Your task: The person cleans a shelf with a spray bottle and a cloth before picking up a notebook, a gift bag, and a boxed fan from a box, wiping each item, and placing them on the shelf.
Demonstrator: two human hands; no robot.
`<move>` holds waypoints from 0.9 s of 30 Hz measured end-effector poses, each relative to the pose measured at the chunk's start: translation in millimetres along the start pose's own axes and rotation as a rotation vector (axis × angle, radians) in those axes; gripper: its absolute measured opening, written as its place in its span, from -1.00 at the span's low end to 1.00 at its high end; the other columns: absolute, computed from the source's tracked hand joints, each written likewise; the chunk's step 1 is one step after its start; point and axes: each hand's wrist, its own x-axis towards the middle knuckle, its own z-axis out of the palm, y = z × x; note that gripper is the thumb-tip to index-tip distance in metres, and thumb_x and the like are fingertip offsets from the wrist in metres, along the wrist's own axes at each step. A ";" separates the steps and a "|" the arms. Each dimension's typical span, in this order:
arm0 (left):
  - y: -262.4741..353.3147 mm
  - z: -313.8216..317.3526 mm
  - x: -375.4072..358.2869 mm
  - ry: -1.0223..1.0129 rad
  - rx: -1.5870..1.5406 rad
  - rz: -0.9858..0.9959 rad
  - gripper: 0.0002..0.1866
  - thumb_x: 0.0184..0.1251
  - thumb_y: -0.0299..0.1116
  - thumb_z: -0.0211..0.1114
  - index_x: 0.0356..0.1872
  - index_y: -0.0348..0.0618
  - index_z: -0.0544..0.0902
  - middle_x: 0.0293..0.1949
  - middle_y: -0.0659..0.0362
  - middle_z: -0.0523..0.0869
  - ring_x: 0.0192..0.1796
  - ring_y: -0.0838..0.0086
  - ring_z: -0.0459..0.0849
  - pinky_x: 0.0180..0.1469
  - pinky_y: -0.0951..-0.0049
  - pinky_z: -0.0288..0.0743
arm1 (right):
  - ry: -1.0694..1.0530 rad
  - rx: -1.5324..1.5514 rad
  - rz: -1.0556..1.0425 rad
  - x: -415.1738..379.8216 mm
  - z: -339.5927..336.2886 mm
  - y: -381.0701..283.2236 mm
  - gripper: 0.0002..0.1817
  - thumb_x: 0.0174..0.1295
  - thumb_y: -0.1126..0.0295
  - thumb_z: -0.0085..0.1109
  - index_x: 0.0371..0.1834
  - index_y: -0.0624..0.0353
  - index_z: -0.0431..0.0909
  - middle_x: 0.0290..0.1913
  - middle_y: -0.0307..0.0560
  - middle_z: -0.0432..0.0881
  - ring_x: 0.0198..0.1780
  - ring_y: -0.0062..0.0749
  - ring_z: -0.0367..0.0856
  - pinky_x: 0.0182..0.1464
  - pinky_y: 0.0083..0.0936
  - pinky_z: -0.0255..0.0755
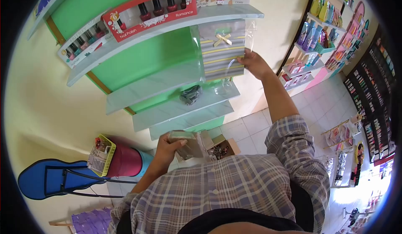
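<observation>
My right hand pinches the right edge of a grey gift bag with yellow stripes and a cream bow. Clear plastic film surrounds the bag, which is upright just under the upper shelf. Lower down, close to my body, my left hand is closed around a flat clear-faced package; its contents are hard to make out. A dark crumpled cloth-like item lies on a lower shelf, below the gift bag.
Nail polish boxes, one of them red, line the upper shelf. An open carton with small bottles sits below my left hand. At left are a yellow basket, a dark red bin and a blue folding chair. Stocked racks stand right.
</observation>
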 end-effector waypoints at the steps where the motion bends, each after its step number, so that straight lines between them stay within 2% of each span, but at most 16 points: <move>1: 1.9 -2.0 5.9 0.003 -0.009 -0.012 -0.64 0.10 -0.50 0.41 -0.04 -0.30 0.65 -0.19 0.17 0.74 -0.18 0.52 0.68 -0.02 0.48 0.52 | -0.001 -0.001 0.015 5.6 -3.6 2.0 -0.50 0.31 0.50 0.17 0.33 0.18 0.36 0.12 -0.21 0.60 0.12 -0.51 0.53 0.20 -0.52 0.37; 3: 4.4 -8.2 18.8 -0.070 -0.003 0.047 -0.63 0.09 -0.48 0.42 -0.03 -0.32 0.65 -0.19 0.18 0.74 -0.17 0.53 0.67 -0.02 0.48 0.51 | 0.038 -0.035 0.004 14.7 -11.0 3.6 -0.50 0.31 0.46 0.18 0.33 0.17 0.37 0.13 -0.21 0.59 0.12 -0.50 0.53 0.21 -0.51 0.36; 4: 5.4 -9.6 26.0 -0.097 0.023 0.081 -0.62 0.08 -0.48 0.43 -0.03 -0.33 0.64 -0.19 0.18 0.74 -0.17 0.53 0.67 -0.02 0.48 0.51 | 0.084 -0.238 0.050 13.7 -10.0 -8.4 -0.50 0.31 0.42 0.19 0.32 0.16 0.37 0.15 -0.20 0.58 0.13 -0.47 0.53 0.20 -0.50 0.37; 5: 7.5 -9.8 32.3 -0.112 0.030 0.089 -0.63 0.08 -0.48 0.43 -0.04 -0.33 0.64 -0.19 0.17 0.74 -0.17 0.53 0.67 -0.02 0.47 0.51 | 0.046 -0.024 -0.021 24.9 -15.9 4.2 -0.51 0.32 0.39 0.18 0.32 0.14 0.38 0.10 -0.21 0.62 0.10 -0.47 0.55 0.15 -0.48 0.41; 9: 15.2 5.7 55.0 -0.133 -0.066 0.175 -0.58 0.15 -0.43 0.41 0.04 -0.33 0.57 -0.11 0.16 0.70 -0.07 0.50 0.65 0.02 0.45 0.50 | -0.040 -0.016 -0.031 43.8 -31.2 0.3 -0.60 0.39 0.44 0.12 0.27 0.10 0.39 0.03 -0.22 0.65 0.02 -0.59 0.58 0.05 -0.58 0.46; 11: 11.5 21.1 62.5 -0.107 -0.165 0.212 -0.57 0.21 -0.39 0.39 0.08 -0.32 0.54 -0.07 0.15 0.68 -0.03 0.49 0.64 0.05 0.43 0.51 | 0.046 -0.182 0.032 45.7 -30.7 3.8 -0.61 0.39 0.45 0.12 0.27 0.12 0.38 0.04 -0.19 0.66 0.01 -0.58 0.59 0.05 -0.56 0.45; 13: 21.8 42.6 70.6 -0.080 -0.289 0.125 -0.57 0.33 -0.33 0.32 0.14 -0.30 0.48 0.00 0.13 0.64 0.04 0.44 0.62 0.12 0.38 0.51 | -0.032 -0.138 -0.007 59.6 -36.7 14.1 -0.61 0.39 0.44 0.13 0.27 0.12 0.38 0.03 -0.21 0.67 0.01 -0.58 0.58 0.03 -0.57 0.43; 14: 26.7 54.2 74.3 -0.080 -0.281 0.150 -0.57 0.42 -0.24 0.26 0.16 -0.31 0.47 0.03 0.10 0.63 0.06 0.41 0.62 0.15 0.34 0.51 | -0.091 -0.090 -0.054 67.4 -40.1 18.4 -0.60 0.39 0.44 0.14 0.27 0.11 0.39 0.01 -0.22 0.67 0.00 -0.58 0.57 0.02 -0.58 0.42; 18: 39.0 92.9 103.1 0.104 -0.280 0.199 -0.55 0.45 -0.17 0.24 0.15 -0.32 0.47 0.01 0.10 0.63 0.06 0.40 0.62 0.16 0.37 0.49 | -0.077 -0.126 -0.039 68.4 -39.7 5.6 -0.57 0.36 0.41 0.18 0.28 0.13 0.38 0.01 -0.20 0.68 -0.01 -0.59 0.56 0.04 -0.59 0.39; 21: 57.4 117.4 135.3 0.214 -0.221 0.280 -0.53 0.45 -0.11 0.24 0.13 -0.32 0.49 -0.04 0.13 0.64 0.02 0.46 0.61 0.14 0.40 0.48 | -0.085 -0.290 0.006 68.1 -44.0 -4.9 -0.54 0.33 0.37 0.22 0.27 0.18 0.39 0.02 -0.17 0.67 -0.02 -0.59 0.56 0.07 -0.60 0.38; 24: 71.6 135.6 177.3 0.148 -0.095 0.363 -0.56 0.44 -0.10 0.26 0.06 -0.31 0.51 -0.10 0.17 0.64 -0.08 0.53 0.59 0.05 0.45 0.48 | -0.113 -0.327 0.055 73.5 -52.2 -1.6 -0.50 0.29 0.37 0.27 0.26 0.27 0.39 0.02 -0.11 0.68 0.03 -0.55 0.57 0.14 -0.53 0.38; 26: 76.4 148.3 205.5 0.241 0.189 0.532 -0.58 0.41 -0.09 0.30 -0.01 -0.27 0.52 -0.18 0.21 0.64 -0.20 0.57 0.56 -0.10 0.48 0.48 | -0.217 -0.398 -0.061 73.2 -55.1 0.2 -0.50 0.24 0.46 0.29 0.23 0.34 0.41 -0.01 -0.10 0.69 0.02 -0.51 0.59 0.12 -0.50 0.42; 27: 78.8 155.3 215.4 0.242 0.189 0.538 -0.58 0.41 -0.09 0.30 -0.01 -0.27 0.52 -0.18 0.21 0.64 -0.20 0.57 0.56 -0.10 0.48 0.48 | -0.218 -0.401 -0.066 71.2 -54.2 -4.2 -0.50 0.24 0.46 0.29 0.23 0.34 0.41 -0.01 -0.10 0.69 0.02 -0.51 0.59 0.12 -0.50 0.42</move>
